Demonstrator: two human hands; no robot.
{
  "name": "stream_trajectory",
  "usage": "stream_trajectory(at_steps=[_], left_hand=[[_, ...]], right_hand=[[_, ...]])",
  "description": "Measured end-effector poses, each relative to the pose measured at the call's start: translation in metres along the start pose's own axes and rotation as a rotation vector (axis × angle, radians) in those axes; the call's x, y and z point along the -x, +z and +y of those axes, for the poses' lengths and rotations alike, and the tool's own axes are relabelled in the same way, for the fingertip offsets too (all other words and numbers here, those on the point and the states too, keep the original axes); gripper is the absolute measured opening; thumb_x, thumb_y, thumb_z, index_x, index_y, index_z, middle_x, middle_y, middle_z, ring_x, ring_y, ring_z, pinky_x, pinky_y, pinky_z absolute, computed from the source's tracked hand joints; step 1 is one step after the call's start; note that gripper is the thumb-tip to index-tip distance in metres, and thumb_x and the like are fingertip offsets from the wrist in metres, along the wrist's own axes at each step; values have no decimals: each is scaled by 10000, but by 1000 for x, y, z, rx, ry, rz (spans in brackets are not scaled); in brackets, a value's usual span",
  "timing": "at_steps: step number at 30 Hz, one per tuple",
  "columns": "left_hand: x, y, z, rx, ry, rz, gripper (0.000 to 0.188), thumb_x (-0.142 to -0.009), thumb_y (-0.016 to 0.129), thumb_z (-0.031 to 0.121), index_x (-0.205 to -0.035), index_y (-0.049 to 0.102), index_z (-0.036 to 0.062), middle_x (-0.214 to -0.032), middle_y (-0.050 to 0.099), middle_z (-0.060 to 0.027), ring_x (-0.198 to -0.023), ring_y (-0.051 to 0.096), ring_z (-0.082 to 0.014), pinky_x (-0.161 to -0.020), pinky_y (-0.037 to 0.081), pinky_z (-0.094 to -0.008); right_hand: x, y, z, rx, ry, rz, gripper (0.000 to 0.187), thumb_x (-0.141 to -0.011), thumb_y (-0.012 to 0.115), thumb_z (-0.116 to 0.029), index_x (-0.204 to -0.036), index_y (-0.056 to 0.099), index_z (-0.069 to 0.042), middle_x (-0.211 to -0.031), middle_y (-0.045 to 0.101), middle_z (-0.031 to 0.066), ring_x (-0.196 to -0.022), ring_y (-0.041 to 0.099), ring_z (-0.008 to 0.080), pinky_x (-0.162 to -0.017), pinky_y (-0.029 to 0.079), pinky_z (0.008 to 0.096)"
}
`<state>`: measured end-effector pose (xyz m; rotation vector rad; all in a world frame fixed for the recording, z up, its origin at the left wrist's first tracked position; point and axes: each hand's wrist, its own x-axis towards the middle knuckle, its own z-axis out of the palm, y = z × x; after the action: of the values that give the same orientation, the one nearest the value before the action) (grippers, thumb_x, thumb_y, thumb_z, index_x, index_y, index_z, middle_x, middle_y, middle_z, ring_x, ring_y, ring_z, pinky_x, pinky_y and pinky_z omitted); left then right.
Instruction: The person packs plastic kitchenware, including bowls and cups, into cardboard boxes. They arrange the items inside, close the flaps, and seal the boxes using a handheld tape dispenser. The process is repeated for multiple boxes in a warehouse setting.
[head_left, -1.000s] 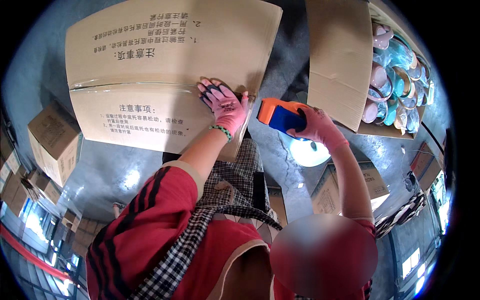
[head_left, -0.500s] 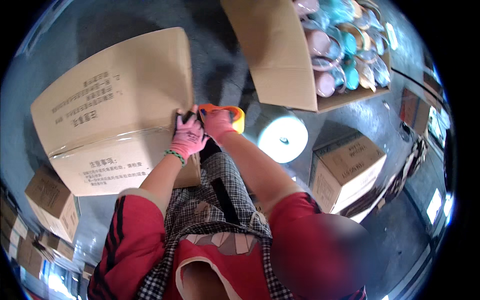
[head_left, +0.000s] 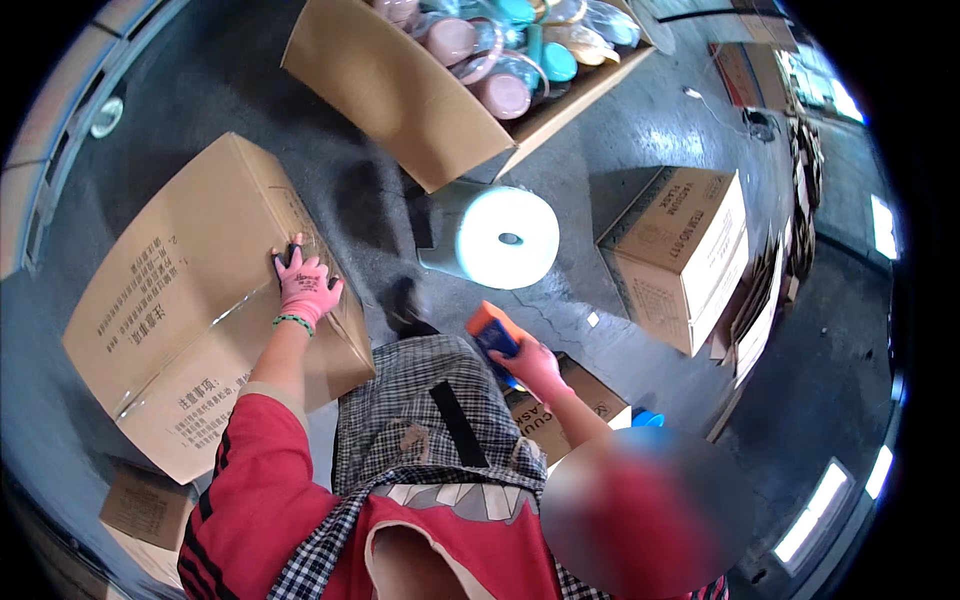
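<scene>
My left hand (head_left: pixel 308 288), in a pink glove with bare fingertips, lies with fingers spread on the top of a large closed carton (head_left: pixel 185 270), near its right end. Clear tape runs along the carton's middle seam. Away to the right, my right hand (head_left: pixel 538 368), gloved in pink too, grips an orange and blue tape dispenser (head_left: pixel 492 332). The dispenser is held in the air, apart from the carton. Below that hand stands a small carton (head_left: pixel 570 425), partly covered by my arm.
Ahead is an open carton (head_left: pixel 400 105) of wrapped pink, teal and cream cups (head_left: pixel 450 42). A big white roll (head_left: pixel 530 255) lies on the floor before it. To the right stand a closed carton (head_left: pixel 675 230) and flattened cardboard (head_left: pixel 765 300). Another carton (head_left: pixel 150 505) sits at lower left.
My right hand has pulled away from the carton's right end, moving right and nearer with the tape dispenser. My left hand stays on the carton, now farther left in view. The view has turned.
</scene>
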<state>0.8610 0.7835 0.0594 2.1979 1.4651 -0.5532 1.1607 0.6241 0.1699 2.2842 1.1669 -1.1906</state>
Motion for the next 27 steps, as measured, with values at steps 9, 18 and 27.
stream_trajectory(at_steps=[9,18,27], left_hand=[[34,34,24,1,-102,220,536,-674,567,363,-1100,458,57,-1263,302,-166,-1219,182,-306,-969,158,-469],[165,115,191,198,-457,-290,463,-762,439,336,-1119,436,40,-1196,364,-217,-1102,344,-364,-915,289,-420],[41,56,328,712,-235,-274,381,-776,459,361,-939,524,23,-918,556,-193,-913,516,-328,-773,397,-371]], right_hand=[[59,51,253,-314,595,-37,589,-611,652,-487,-869,568,35,-821,596,172,-788,587,271,-689,448,343],[72,49,440,-784,682,-87,487,-638,677,-389,-798,586,62,-763,607,146,-716,592,223,-638,457,328],[77,35,516,-995,709,-22,474,-630,701,-367,-791,580,62,-735,593,101,-624,580,160,-537,466,283]])
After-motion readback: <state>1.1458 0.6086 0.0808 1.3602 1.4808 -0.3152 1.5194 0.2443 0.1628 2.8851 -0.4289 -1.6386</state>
